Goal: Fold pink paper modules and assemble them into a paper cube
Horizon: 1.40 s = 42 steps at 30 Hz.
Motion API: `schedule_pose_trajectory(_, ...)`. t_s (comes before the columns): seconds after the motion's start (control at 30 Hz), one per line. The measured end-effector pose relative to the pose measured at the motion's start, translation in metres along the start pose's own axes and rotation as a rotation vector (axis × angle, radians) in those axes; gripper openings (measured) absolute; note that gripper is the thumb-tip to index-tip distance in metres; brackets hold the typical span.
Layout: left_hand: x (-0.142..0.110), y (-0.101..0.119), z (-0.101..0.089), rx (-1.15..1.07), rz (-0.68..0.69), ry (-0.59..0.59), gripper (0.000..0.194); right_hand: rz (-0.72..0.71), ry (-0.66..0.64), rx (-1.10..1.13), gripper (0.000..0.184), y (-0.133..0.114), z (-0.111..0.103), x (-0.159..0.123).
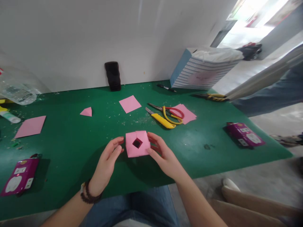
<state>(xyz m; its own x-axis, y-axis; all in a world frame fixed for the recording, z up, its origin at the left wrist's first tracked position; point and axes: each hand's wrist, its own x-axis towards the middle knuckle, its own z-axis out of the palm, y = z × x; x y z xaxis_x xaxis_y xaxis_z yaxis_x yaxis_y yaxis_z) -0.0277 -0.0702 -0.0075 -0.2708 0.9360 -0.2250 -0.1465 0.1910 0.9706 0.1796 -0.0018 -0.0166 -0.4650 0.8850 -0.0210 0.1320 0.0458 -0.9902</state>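
- Your right forearm point(196, 200) reaches in over the near edge of the desk point(71, 138).
- Your right hand point(163, 156) has its grip closed on the right side of the pink paper box point(132, 152).
- Your left hand point(109, 162) has its grip loosely open, fingertips just beside the box's left side.
- You have the box in front of you, between both hands, its diamond-shaped hole showing.
- Beyond it you have a pink square point(130, 104), a yellow cutter point(163, 121) and scissors point(163, 110), partly over pink sheets point(189, 116).
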Motion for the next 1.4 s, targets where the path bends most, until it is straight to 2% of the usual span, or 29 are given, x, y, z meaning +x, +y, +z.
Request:
schedule_pose_trajectory(0.07, 0.004, -0.002, -0.001, 0.045, -0.045, 0.011, 0.044, -0.005, -0.011, -0.022, 0.049, 0.001, -0.002, -0.001)
schedule_pose_trajectory(0.17, 0.008, -0.001, -0.001, 0.076, -0.122, -0.077, 0.051, -0.013, -0.028, -0.061, 0.054, 0.001, -0.007, -0.004)
schedule_pose_trajectory(0.3, 0.009, 0.006, 0.005, 0.074, -0.117, -0.145, 0.053, -0.043, -0.068, -0.098, 0.057, 0.0, -0.011, -0.007)
schedule_pose_trajectory(0.4, 0.009, 0.007, 0.005, 0.038, -0.052, -0.148, 0.054, -0.11, -0.088, -0.113, 0.061, -0.001, -0.011, -0.006)
schedule_pose_trajectory(0.53, 0.011, -0.001, 0.001, 0.043, 0.093, -0.166, 0.062, -0.201, -0.048, -0.173, 0.069, -0.002, -0.01, -0.005)
schedule_pose_trajectory(0.7, 0.012, -0.015, -0.005, 0.165, 0.237, -0.199, 0.061, -0.241, -0.001, -0.177, 0.053, -0.001, -0.005, -0.004)
schedule_pose_trajectory(0.83, 0.011, -0.018, -0.004, 0.218, 0.292, -0.219, 0.06, -0.209, 0.077, -0.2, 0.043, -0.001, 0.0, 0.001)
schedule_pose_trajectory(0.93, 0.011, -0.015, -0.003, 0.238, 0.311, -0.225, 0.059, -0.196, 0.118, -0.243, 0.045, -0.002, 0.003, 0.008)
schedule_pose_trajectory(1.13, 0.013, -0.013, -0.001, 0.238, 0.318, -0.22, 0.057, -0.2, 0.108, -0.263, 0.049, -0.003, 0.01, 0.014)
schedule_pose_trajectory(1.3, 0.014, -0.015, -0.004, 0.216, 0.308, -0.225, 0.058, -0.164, 0.1, -0.191, 0.048, 0.0, 0.009, 0.014)
schedule_pose_trajectory(1.4, 0.012, -0.015, -0.007, 0.211, 0.273, -0.222, 0.071, -0.083, 0.114, -0.065, 0.046, 0.004, 0.003, 0.014)
